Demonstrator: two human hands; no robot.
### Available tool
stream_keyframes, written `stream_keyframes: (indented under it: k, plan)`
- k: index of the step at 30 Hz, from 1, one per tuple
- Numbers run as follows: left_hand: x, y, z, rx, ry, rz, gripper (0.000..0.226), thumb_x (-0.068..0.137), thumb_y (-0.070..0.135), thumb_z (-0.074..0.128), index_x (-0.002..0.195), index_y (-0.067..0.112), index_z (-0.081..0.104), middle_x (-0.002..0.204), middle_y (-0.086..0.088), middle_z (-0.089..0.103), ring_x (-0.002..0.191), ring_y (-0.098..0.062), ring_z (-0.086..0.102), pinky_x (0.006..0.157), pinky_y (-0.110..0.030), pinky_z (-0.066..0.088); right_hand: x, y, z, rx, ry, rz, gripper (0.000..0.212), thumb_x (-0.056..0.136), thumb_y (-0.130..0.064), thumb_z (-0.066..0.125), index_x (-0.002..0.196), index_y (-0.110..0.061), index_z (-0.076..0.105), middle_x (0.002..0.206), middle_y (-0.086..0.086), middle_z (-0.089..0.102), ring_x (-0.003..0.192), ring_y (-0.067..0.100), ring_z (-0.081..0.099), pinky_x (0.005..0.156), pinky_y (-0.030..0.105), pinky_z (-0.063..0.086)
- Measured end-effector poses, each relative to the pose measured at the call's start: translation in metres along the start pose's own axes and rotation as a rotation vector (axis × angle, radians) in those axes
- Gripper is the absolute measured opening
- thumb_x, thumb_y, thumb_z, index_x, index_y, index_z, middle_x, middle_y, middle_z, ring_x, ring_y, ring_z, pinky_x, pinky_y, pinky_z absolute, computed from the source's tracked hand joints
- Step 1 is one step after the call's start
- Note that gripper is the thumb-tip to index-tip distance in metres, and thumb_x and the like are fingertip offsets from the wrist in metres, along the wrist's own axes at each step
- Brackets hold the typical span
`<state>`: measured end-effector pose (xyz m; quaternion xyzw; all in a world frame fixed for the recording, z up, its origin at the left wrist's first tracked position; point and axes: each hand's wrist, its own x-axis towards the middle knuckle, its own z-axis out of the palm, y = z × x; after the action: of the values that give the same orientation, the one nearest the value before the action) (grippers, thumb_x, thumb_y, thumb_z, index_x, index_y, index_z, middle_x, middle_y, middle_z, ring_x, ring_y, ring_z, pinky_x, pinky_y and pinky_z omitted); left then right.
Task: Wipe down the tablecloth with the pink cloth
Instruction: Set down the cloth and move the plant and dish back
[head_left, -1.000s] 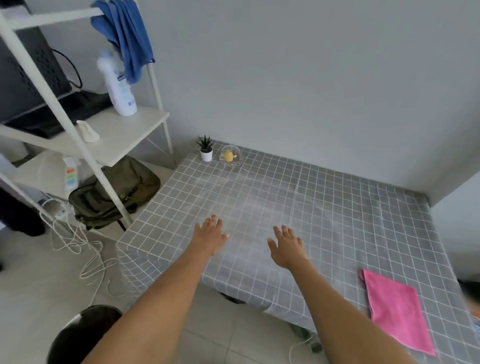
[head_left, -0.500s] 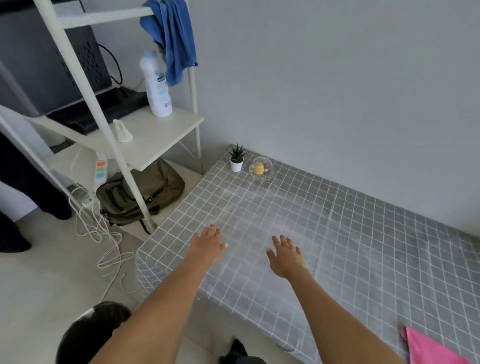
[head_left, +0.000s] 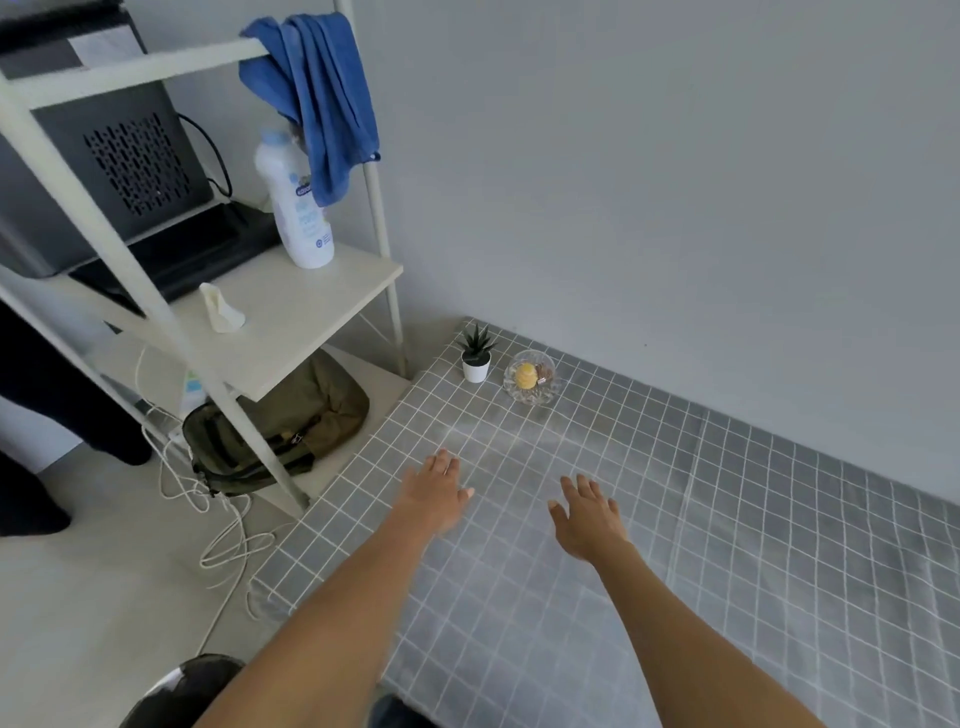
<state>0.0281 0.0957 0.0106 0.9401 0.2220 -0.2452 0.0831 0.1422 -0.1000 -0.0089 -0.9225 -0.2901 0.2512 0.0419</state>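
A grey tablecloth (head_left: 753, 545) with a white grid covers the table that fills the right and lower part of the view. My left hand (head_left: 434, 491) hovers flat over its left side, fingers apart, holding nothing. My right hand (head_left: 587, 514) is stretched out beside it, palm down, fingers spread and empty. Both forearms reach in from the bottom edge. The pink cloth is out of the frame at this moment.
A small potted plant (head_left: 475, 356) and a glass bowl (head_left: 530, 383) with a yellow object stand at the table's far left corner by the grey wall. A white shelf (head_left: 291, 322) holds a bottle (head_left: 296, 208), a blue towel (head_left: 317, 98) and a black device. An olive bag (head_left: 280, 421), cables and a dark stool (head_left: 182, 696) sit on the floor at left.
The view has swung left: the pink cloth slid to the lower right and out of frame, the shelf came further in. Both hands stay open over the tablecloth.
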Motion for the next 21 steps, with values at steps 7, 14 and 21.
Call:
stream_keyframes:
  k: [7,14,21]
  plan:
    - [0.057,-0.024,-0.025,-0.031,-0.033,0.026,0.063,0.103,0.042,0.021,0.152,0.009,0.0,0.16,-0.011,-0.007,0.147,-0.028,-0.002,0.119,-0.046,0.009,0.051,-0.011,-0.026,0.036,0.034,0.041,0.06,0.102,-0.04,0.027,0.153,-0.017,0.007,0.161,0.008,0.002,0.148,0.026,0.0,0.118,0.047,0.007]
    - [0.127,-0.058,-0.065,-0.048,0.041,0.065,0.066,0.102,0.044,0.023,0.151,0.007,0.001,0.159,-0.013,-0.004,0.147,-0.028,-0.002,0.119,-0.045,0.01,0.117,-0.028,-0.057,0.085,0.092,0.088,0.064,0.101,-0.043,0.031,0.153,-0.019,0.005,0.161,0.008,0.0,0.148,0.025,-0.001,0.117,0.047,0.006]
    - [0.187,-0.077,-0.074,-0.183,0.109,0.118,0.081,0.096,0.054,0.031,0.151,0.008,-0.007,0.159,-0.012,-0.008,0.147,-0.025,-0.004,0.12,-0.043,0.009,0.178,-0.039,-0.065,0.185,0.218,0.128,0.086,0.093,-0.055,0.046,0.152,-0.024,-0.008,0.16,0.004,-0.01,0.147,0.024,-0.006,0.117,0.044,0.002]
